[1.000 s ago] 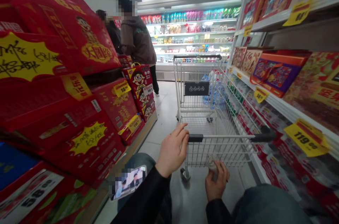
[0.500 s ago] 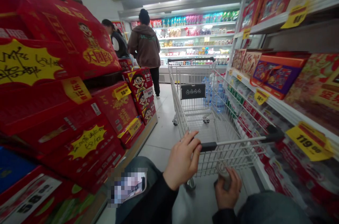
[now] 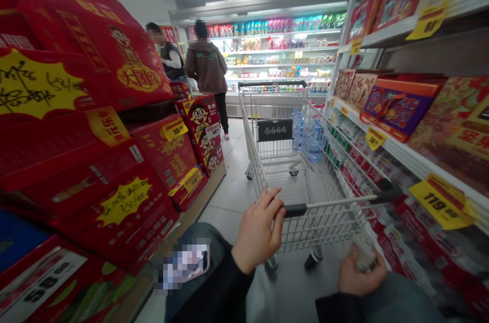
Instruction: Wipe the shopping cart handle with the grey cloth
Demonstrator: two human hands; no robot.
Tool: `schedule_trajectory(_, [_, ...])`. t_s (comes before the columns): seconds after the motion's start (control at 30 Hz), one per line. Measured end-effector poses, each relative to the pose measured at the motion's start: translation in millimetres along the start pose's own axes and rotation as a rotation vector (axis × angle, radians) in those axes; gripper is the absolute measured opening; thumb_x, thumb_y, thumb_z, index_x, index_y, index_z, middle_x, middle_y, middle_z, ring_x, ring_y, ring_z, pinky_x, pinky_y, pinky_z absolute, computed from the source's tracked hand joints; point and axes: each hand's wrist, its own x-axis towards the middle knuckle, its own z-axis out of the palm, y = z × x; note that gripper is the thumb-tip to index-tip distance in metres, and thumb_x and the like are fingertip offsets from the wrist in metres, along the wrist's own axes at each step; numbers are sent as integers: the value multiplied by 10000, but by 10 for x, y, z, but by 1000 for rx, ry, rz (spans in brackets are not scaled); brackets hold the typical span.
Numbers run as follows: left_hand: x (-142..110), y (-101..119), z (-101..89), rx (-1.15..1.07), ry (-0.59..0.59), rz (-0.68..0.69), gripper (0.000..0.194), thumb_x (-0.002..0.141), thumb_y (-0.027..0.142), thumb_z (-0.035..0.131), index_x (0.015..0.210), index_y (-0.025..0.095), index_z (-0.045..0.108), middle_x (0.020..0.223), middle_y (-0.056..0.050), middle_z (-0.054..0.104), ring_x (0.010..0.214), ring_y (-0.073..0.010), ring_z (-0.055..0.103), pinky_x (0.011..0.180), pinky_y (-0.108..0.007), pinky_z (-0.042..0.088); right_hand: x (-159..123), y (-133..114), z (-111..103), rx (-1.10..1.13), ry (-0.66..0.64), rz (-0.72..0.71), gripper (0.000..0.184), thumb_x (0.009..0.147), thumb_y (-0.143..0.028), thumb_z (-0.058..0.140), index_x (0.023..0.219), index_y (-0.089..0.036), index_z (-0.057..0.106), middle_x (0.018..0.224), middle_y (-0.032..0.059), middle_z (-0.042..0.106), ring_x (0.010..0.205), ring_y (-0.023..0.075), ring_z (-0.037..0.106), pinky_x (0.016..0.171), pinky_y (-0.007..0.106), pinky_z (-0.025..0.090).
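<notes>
My left hand point(image 3: 257, 229) is closed over the near left corner of a wire shopping cart point(image 3: 317, 213), beside the black corner cap on its rim. My right hand point(image 3: 361, 272) grips a grey rolled-up thing, perhaps a cloth point(image 3: 363, 251), low in front of the cart's near right side. Some of the roll is hidden behind the fingers and its surface is blurred. The cart's basket shows bare wire, with a black panel point(image 3: 275, 130) at the far end. On my left thigh lies a phone point(image 3: 187, 264), its screen blurred out.
Red gift boxes point(image 3: 87, 160) with yellow price tags are stacked along the left. Shelves point(image 3: 401, 147) of boxed goods run down the right, with wrapped packs below. Two people point(image 3: 208, 71) stand ahead, before a lit refrigerated display point(image 3: 282, 53). Bottled water point(image 3: 313, 134) stands beyond the cart.
My right hand has moved to the right with the grey roll, away from the cart's middle. My left hand stays on the corner. The person ahead has turned and shifted slightly left.
</notes>
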Motion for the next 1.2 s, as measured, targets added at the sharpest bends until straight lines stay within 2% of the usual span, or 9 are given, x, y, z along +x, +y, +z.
schedule_trajectory(0.1, [-23, -17, -53, -59, 24, -12, 168, 1032, 258, 444, 1036, 230, 609, 1445, -80, 618, 1348, -219, 596, 1226, -459, 425, 95, -145, 72, 39, -84, 34, 630, 812, -469, 782, 1314, -125, 620, 1176, 176, 640, 1068, 334, 644, 890, 512, 575])
schedule_trajectory(0.2, [-29, -43, -124, -117, 36, -28, 175, 1035, 281, 458, 969, 226, 610, 1406, -81, 648, 1316, -217, 618, 1224, -457, 421, -83, -384, 99, 65, -128, -19, 588, 850, -446, 754, 1314, -119, 602, 1226, 191, 628, 1143, 324, 622, 958, 521, 554])
schedule_trajectory(0.43, [-89, -158, -220, -154, 70, -52, 181, 1026, 278, 480, 894, 224, 591, 1378, -86, 666, 1326, -223, 608, 1182, -414, 445, -735, -718, -129, 131, -405, -316, 317, 893, -206, 683, 1205, -161, 645, 1231, 180, 614, 1184, 305, 588, 1004, 548, 501])
schedule_trajectory(0.67, [-164, -235, -229, -192, 85, -61, 176, 1028, 259, 474, 898, 222, 586, 1408, -100, 639, 1361, -226, 572, 1184, -403, 423, -962, -1254, -226, 304, -734, -666, 399, 894, -17, 500, 1188, -224, 673, 1259, 108, 633, 1221, 252, 571, 991, 457, 524])
schedule_trajectory(0.73, [-169, -243, -239, -205, 82, -61, 174, 1028, 261, 480, 898, 220, 589, 1408, -104, 638, 1359, -225, 571, 1183, -400, 421, -935, -1314, -202, 298, -702, -679, 418, 881, -3, 498, 1190, -226, 671, 1268, 107, 629, 1228, 253, 567, 990, 462, 529])
schedule_trajectory(0.83, [-167, -252, -245, -224, 95, -65, 179, 1028, 270, 487, 897, 218, 597, 1373, -113, 657, 1329, -223, 591, 1169, -395, 434, -728, -1176, -147, 222, -558, -638, 400, 871, -29, 549, 1203, -227, 650, 1245, 111, 634, 1206, 265, 584, 992, 511, 523])
schedule_trajectory(1.03, [-151, -248, -217, -185, 125, -66, 178, 1026, 253, 474, 902, 211, 595, 1373, -121, 654, 1332, -222, 589, 1169, -399, 437, -40, -812, -68, 11, -154, -319, 363, 846, -212, 733, 1191, -122, 666, 1185, 192, 653, 1145, 316, 621, 1012, 566, 526])
schedule_trajectory(1.1, [-151, -236, -206, -169, 122, -59, 179, 1026, 246, 468, 900, 211, 591, 1383, -121, 649, 1337, -223, 587, 1162, -395, 445, -26, -911, -64, 4, -155, -332, 345, 855, -224, 724, 1182, -126, 672, 1187, 192, 652, 1148, 315, 623, 1020, 562, 526])
schedule_trajectory(1.2, [-157, -216, -197, -154, 128, -59, 183, 1029, 246, 456, 906, 212, 587, 1392, -121, 645, 1342, -224, 584, 1160, -393, 449, -310, -1260, -68, 99, -357, -447, 326, 896, -172, 637, 1222, -179, 642, 1246, 165, 622, 1189, 298, 602, 1013, 565, 523])
